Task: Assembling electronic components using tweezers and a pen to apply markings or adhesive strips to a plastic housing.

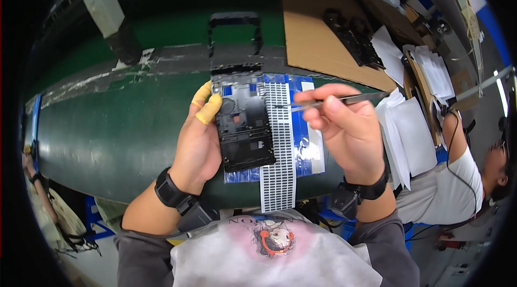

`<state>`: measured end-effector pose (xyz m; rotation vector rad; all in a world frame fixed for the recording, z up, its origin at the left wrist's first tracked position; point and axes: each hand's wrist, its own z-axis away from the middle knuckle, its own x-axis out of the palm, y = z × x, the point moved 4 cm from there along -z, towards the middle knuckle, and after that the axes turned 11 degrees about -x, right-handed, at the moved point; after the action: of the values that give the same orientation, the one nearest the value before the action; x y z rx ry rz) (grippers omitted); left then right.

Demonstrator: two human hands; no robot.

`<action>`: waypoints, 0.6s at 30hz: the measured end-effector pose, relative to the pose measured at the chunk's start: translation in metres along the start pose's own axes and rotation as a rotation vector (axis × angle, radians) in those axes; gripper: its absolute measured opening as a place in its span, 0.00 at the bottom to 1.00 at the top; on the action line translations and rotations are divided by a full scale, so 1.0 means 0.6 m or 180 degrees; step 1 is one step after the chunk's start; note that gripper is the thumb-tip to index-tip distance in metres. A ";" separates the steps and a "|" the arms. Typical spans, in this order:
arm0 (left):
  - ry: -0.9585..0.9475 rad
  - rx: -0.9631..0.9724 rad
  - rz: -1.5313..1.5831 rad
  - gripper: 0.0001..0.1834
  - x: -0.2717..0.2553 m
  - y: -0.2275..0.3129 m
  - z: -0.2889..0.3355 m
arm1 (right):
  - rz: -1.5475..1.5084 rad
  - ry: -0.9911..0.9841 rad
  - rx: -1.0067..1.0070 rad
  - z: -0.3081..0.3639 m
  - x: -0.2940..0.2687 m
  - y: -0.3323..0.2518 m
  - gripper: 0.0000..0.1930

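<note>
My left hand [196,149] is closed on a black plastic device housing [246,125], tilted slightly, with yellow finger cots on the fingertips at its left edge. An open rectangular black frame [234,16] extends beyond its far end; whether the two are one piece I cannot tell. Metal tweezers [353,98] are pinched in my right hand [353,136]. Their tips point left, over a white sheet [278,182] with rows of small black stickers. Something small and dark shows at the tips, too small to name. The sheet lies partly under the housing, on a blue plastic-covered pad [305,166].
A green work surface [118,125] carries a taped grey strip. Brown cardboard [318,39] holds more black plastic parts [355,36] at the far right. White papers [406,136] are stacked at the right. One person sits to the right; another person's arm shows at far left.
</note>
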<state>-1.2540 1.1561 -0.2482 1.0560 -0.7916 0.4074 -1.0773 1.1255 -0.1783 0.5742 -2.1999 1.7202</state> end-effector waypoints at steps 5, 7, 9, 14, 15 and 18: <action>-0.0095 -0.0094 -0.0088 0.21 -0.004 -0.004 0.001 | 0.0141 0.0479 0.0518 0.024 -0.007 0.065 0.13; -0.0135 -0.0301 -0.0108 0.21 -0.005 -0.010 0.002 | 0.0384 0.0253 0.0474 0.023 -0.004 0.071 0.13; -0.0163 -0.0353 -0.0040 0.21 0.002 -0.013 0.008 | 0.0803 0.0058 0.0255 0.022 0.000 0.072 0.14; -0.0315 -0.0416 0.0083 0.21 0.014 -0.011 0.021 | 0.0614 0.0253 -0.0193 0.024 0.015 0.084 0.13; -0.0285 -0.0441 0.0098 0.21 0.014 -0.012 0.022 | 0.0597 0.0272 -0.0245 0.026 0.011 0.090 0.12; -0.0222 -0.0496 0.0150 0.21 0.011 -0.016 0.018 | 0.0578 0.0271 -0.0307 0.023 0.003 0.100 0.11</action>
<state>-1.2475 1.1417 -0.2466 0.9113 -0.8972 0.3446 -1.1073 1.1242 -0.2322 0.2802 -2.3201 1.6783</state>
